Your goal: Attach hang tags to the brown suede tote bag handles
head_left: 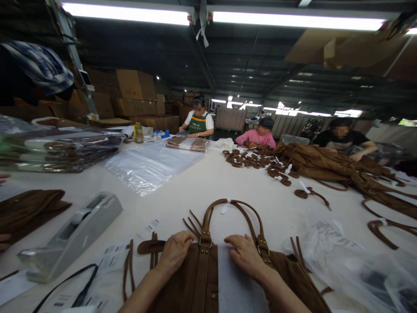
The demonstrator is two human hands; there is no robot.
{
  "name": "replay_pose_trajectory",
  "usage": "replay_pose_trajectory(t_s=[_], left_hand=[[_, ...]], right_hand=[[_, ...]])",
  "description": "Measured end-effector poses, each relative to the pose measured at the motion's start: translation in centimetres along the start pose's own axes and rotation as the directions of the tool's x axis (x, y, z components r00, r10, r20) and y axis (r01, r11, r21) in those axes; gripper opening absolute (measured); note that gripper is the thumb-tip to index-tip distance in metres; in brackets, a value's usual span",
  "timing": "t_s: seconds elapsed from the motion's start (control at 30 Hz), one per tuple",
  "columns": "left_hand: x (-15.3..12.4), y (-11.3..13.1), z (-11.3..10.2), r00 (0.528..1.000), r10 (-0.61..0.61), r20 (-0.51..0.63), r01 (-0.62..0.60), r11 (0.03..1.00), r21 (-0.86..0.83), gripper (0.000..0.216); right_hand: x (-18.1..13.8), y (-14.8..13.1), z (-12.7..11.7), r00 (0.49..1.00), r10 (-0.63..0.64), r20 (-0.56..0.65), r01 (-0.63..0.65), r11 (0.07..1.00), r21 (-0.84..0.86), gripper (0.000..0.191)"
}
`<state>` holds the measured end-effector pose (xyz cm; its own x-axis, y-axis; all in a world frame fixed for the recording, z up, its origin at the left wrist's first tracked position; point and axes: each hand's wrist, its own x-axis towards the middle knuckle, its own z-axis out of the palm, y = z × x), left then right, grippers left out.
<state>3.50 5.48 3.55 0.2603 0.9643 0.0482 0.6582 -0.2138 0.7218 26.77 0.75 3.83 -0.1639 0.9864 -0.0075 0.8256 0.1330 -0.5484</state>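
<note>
Both hands are down on the brown handbag (198, 278), which lies flat on the white tabletop (208, 182) right in front of the person, its looped handles (228, 213) pointing away toward the far side. The left hand (174, 254) presses fingers-curled on the bag's top edge beside the left buckle; the right hand (246, 256) lies spread and flat by the right buckle, gripping nothing that I can see. Between them a pale sheet (233, 282) shows at the bag's mouth. I'd say this bag is mid-way: laid out and stuffed, not yet in a clear plastic bag (345, 265), which waits just to the right. A tape dispenser (73, 234) sits to the left. Across the tabletop, a heap of brown bags (329, 163) suggests plenty remains.
</note>
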Motion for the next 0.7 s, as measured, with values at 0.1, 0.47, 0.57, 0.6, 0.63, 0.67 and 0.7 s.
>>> replay_pose_trajectory(t_s=[0.1, 0.47, 0.57, 0.6, 0.63, 0.67, 0.7], left_hand=[[0.0, 0.8, -0.5, 0.999, -0.034, -0.029, 0.034, 0.999, -0.02, 0.02], [1.8, 2.7, 2.7, 0.958, -0.265, -0.106, 0.2, 0.888, -0.414, 0.025], [1.8, 2.6, 3.9, 0.955, -0.283, -0.091, 0.184, 0.802, -0.568, 0.028], [1.4, 2.6, 4.2, 0.96, -0.265, -0.092, 0.168, 0.805, -0.569, 0.03], [1.0, 2.6, 4.4, 0.966, -0.241, -0.088, 0.154, 0.821, -0.55, 0.031], [0.4, 2.6, 4.6, 0.973, -0.215, -0.08, 0.144, 0.845, -0.515, 0.031], [-0.2, 2.5, 4.8, 0.98, -0.189, -0.067, 0.135, 0.87, -0.474, 0.031]], right_hand=[[0.3, 2.0, 0.6, 0.999, 0.031, 0.043, -0.034, 0.996, 0.08, 0.04], [-0.2, -0.1, -0.4, 0.946, -0.21, -0.246, 0.157, 0.963, -0.221, 0.025], [-0.7, -1.6, 1.7, 0.837, -0.477, -0.268, 0.266, 0.783, -0.563, 0.017], [-0.9, -1.8, 3.1, 0.804, -0.528, -0.275, 0.278, 0.742, -0.611, 0.016], [-0.9, -1.7, 4.6, 0.774, -0.56, -0.296, 0.276, 0.719, -0.638, 0.017], [-1.0, -1.5, 6.2, 0.752, -0.578, -0.317, 0.268, 0.708, -0.654, 0.019], [-1.2, -1.1, 7.7, 0.74, -0.586, -0.332, 0.261, 0.704, -0.66, 0.022]])
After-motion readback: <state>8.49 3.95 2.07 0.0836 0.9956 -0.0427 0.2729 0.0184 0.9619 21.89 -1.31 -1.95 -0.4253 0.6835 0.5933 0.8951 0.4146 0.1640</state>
